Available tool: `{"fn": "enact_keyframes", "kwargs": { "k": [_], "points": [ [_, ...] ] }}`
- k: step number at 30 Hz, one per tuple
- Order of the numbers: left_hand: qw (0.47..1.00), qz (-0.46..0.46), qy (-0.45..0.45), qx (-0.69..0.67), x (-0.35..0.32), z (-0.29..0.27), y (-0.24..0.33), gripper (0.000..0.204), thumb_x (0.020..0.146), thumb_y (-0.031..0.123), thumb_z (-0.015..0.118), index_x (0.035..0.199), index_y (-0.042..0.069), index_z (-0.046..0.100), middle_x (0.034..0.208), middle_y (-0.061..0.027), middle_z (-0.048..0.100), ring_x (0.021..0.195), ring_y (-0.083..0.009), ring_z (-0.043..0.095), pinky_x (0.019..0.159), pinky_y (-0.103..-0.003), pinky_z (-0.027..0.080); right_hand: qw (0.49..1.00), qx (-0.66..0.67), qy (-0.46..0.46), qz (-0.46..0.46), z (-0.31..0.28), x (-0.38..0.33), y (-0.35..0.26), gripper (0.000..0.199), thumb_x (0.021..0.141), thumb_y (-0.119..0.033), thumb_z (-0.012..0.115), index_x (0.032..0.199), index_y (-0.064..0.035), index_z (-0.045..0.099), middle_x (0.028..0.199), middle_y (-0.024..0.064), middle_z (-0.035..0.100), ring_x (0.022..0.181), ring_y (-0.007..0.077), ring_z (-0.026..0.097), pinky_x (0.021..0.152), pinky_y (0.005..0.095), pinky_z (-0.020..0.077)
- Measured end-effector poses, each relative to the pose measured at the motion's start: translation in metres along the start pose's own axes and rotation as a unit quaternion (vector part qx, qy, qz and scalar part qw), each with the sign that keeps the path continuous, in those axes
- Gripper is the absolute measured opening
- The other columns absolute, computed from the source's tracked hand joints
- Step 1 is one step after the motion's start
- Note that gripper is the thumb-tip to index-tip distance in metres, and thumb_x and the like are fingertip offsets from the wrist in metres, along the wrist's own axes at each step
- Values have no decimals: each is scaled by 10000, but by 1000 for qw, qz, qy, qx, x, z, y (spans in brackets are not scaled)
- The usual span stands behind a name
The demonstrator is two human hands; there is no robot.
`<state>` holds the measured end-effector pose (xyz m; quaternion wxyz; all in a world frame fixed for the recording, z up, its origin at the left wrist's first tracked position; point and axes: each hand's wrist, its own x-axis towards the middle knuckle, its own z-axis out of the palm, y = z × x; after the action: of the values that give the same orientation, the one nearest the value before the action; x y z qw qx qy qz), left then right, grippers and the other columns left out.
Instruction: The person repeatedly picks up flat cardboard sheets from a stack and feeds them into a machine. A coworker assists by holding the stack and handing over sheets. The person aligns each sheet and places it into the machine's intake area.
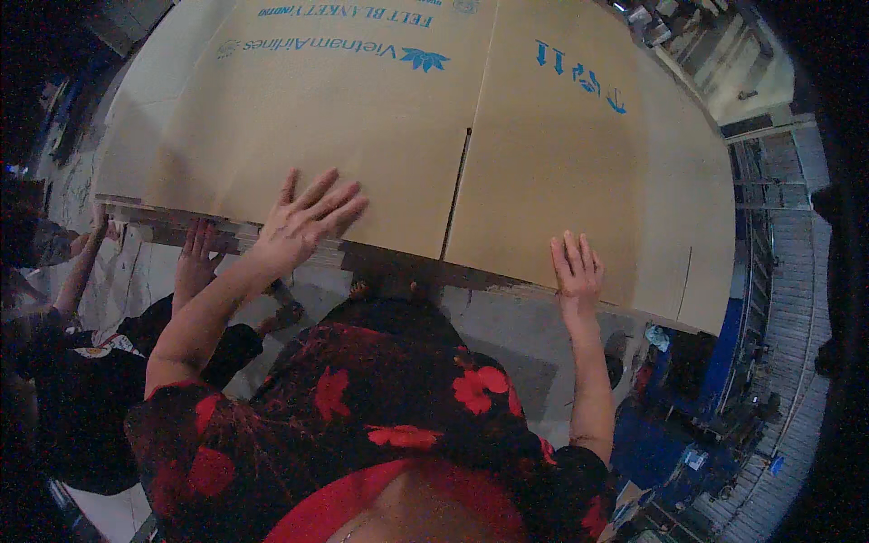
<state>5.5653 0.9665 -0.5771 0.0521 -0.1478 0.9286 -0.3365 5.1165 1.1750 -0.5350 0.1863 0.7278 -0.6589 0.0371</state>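
Observation:
A large flat sheet of brown cardboard (362, 127) with blue print and a dark slot running in from its near edge spreads before me. More sheets show under it along that edge, like a stack. My left hand (308, 217) lies on the sheet left of the slot, fingers spread, palm down. Right of the slot, my right hand (577, 267) rests flat at the near edge with its fingers stretched out. Neither hand grips anything that I can see.
On my left stands a person in dark clothes (118, 389), one hand (197, 258) at the stack's near edge. Blue machinery (674, 389) is at the right, beside a ribbed grey surface (797, 299). Metal equipment (656, 27) sits past the far right corner.

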Motion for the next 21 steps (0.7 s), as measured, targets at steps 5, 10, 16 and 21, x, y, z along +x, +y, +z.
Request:
{"fn": "enact_keyframes", "kwargs": {
  "k": [5,10,16,21],
  "points": [
    [915,-310,135,-220,-33,-9,-22,444,877,267,548,1306,178,481,1379,-82,438,1310,-356,333,1029,-641,187,1000,-8,16,14,-8,-16,-14,492,795,-77,587,1276,-170,538,1362,77,457,1228,316,452,978,464,332],
    [925,-320,89,-186,-32,-4,-27,555,919,334,511,1432,245,322,1476,-31,323,1353,-267,298,1071,-577,177,991,-37,90,90,13,-6,-15,482,801,-66,555,1272,-169,547,1317,107,495,1218,314,461,978,466,337],
    [880,-377,176,-228,-14,17,-26,393,903,329,485,1264,176,518,1341,-69,481,1302,-313,364,1009,-645,228,990,-63,106,67,31,11,-7,400,846,-109,479,1232,-125,580,1257,92,548,1185,283,490,934,437,387],
    [766,-449,101,-448,-29,3,2,533,954,493,298,1446,291,266,1501,20,256,1371,-303,228,1071,-602,166,995,-27,82,54,14,-1,-4,427,826,-58,485,1234,-139,580,1260,80,552,1169,271,501,916,416,402]
  ]
}}
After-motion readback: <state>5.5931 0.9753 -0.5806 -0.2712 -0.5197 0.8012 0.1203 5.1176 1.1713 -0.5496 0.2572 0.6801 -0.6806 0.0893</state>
